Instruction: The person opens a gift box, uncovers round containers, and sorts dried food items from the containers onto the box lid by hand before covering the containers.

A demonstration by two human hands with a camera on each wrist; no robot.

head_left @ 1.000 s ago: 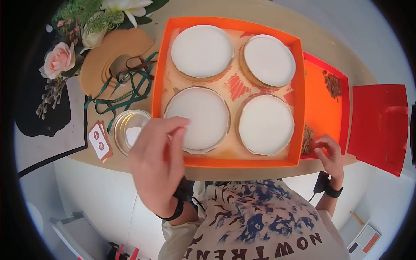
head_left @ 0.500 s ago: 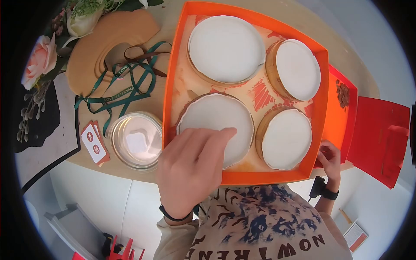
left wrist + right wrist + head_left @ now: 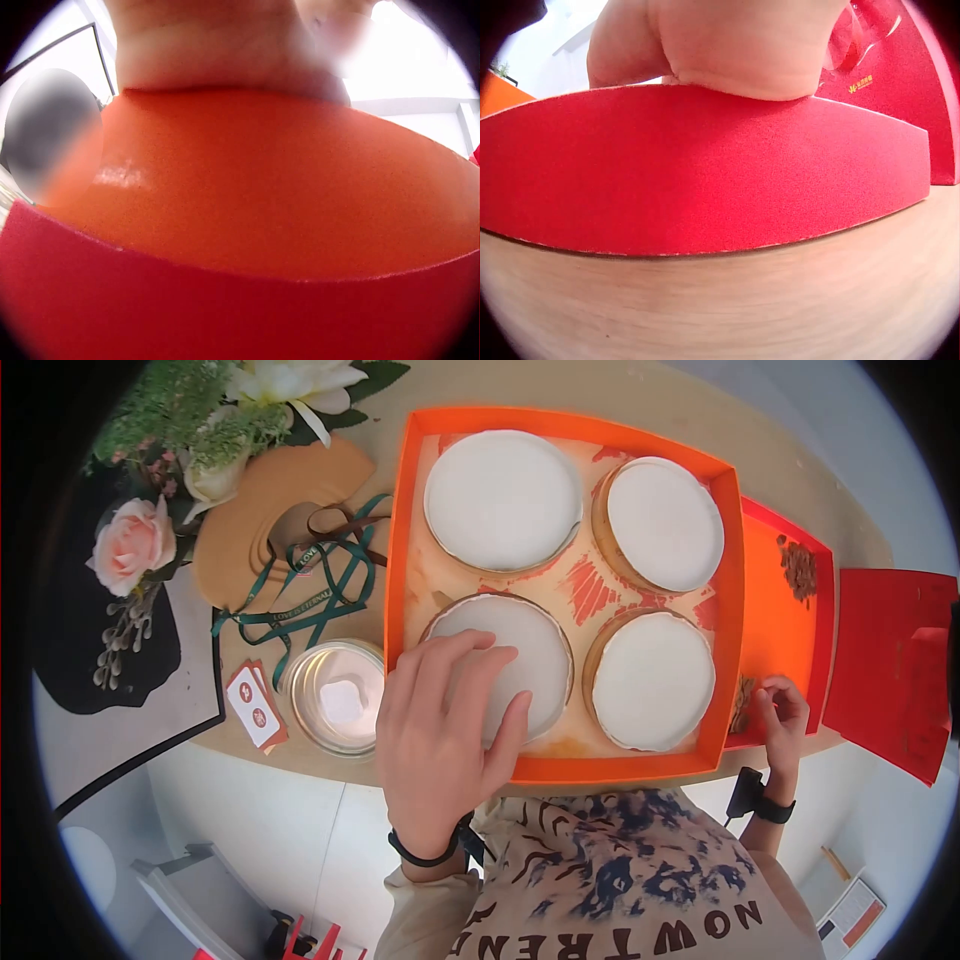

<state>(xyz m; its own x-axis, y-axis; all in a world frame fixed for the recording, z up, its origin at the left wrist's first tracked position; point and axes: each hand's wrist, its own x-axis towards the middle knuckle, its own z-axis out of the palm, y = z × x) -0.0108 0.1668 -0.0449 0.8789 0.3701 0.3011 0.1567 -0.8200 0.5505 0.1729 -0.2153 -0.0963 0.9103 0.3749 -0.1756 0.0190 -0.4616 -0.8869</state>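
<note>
Left hand (image 3: 445,725) fingers spread flat on white disc (image 3: 510,665), orange tray (image 3: 400,540) holding four discs, right hand (image 3: 780,715) gripping red box (image 3: 822,575) edge

An orange tray (image 3: 402,540) holds four white round discs (image 3: 503,498), each rimmed in tan; its floor is cream with orange-red brush marks (image 3: 590,588). At the table's right edge lies a red box (image 3: 822,622) with an orange inside and brown crumbs (image 3: 798,568), and beside it a red lid (image 3: 893,660). Towards the left edge: a tan wooden shape (image 3: 240,530), dark green ribbon (image 3: 310,605) with pale lettering, white cards with red marks (image 3: 255,705), a pink rose (image 3: 130,545). The shirt (image 3: 610,880) is cream with navy blotches and brown letters
</note>
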